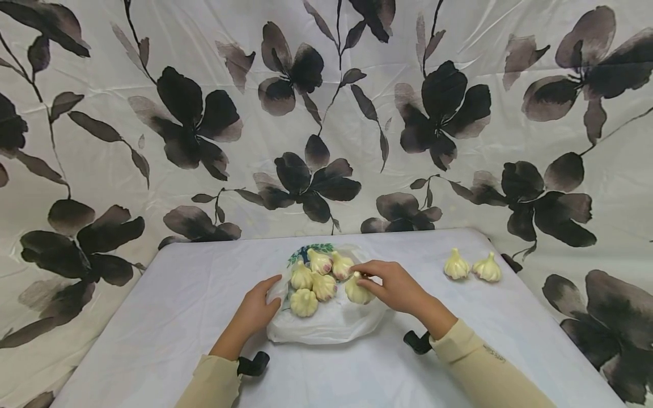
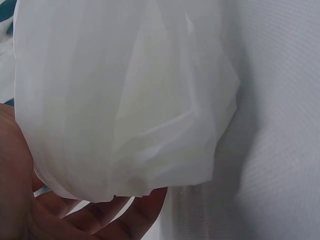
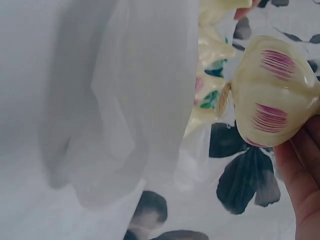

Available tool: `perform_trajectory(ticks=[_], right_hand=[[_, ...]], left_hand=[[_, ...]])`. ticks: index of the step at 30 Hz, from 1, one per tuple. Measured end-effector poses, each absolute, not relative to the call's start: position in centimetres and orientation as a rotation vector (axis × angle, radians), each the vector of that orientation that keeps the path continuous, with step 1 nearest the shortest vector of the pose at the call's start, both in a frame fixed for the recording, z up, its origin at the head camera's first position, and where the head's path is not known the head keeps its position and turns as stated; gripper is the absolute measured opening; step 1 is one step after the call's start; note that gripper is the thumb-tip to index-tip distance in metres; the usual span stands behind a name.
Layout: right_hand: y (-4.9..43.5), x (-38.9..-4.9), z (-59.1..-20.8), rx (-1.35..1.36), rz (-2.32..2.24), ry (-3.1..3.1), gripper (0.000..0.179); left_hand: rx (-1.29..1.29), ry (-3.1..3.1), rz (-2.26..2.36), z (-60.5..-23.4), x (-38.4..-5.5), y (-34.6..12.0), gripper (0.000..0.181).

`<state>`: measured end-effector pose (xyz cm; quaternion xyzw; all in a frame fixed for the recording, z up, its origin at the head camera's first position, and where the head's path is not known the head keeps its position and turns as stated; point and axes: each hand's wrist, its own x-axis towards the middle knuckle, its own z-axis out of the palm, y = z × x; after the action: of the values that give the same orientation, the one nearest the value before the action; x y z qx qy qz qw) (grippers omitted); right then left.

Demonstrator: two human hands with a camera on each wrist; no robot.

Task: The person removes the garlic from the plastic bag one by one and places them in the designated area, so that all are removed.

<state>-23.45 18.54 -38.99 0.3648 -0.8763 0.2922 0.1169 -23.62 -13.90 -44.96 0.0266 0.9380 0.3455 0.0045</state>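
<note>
While the left hand [image 1: 259,303] grips the bag [image 1: 329,330], the right hand [image 1: 394,285] pinches a bulb [image 1: 359,292], the cluster [image 1: 323,288] at its nine o'clock.

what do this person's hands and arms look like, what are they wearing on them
Both hands, left and right, are bare, with no gloves. The arms wear long beige sleeves, left and right; small dark lettering marks the right one. A black gadget sticks out at each wrist, left and right.
</note>
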Motion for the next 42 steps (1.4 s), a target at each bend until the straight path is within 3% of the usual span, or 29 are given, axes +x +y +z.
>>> perform_trajectory(ticks=[42], right_hand=[[28.6, -23.2, -38.3, 0.656, 0.769, -2.534, 0.032]], left_hand=[[0.105, 2.948, 1.042, -45.2, -24.0, -13.8, 0.055]])
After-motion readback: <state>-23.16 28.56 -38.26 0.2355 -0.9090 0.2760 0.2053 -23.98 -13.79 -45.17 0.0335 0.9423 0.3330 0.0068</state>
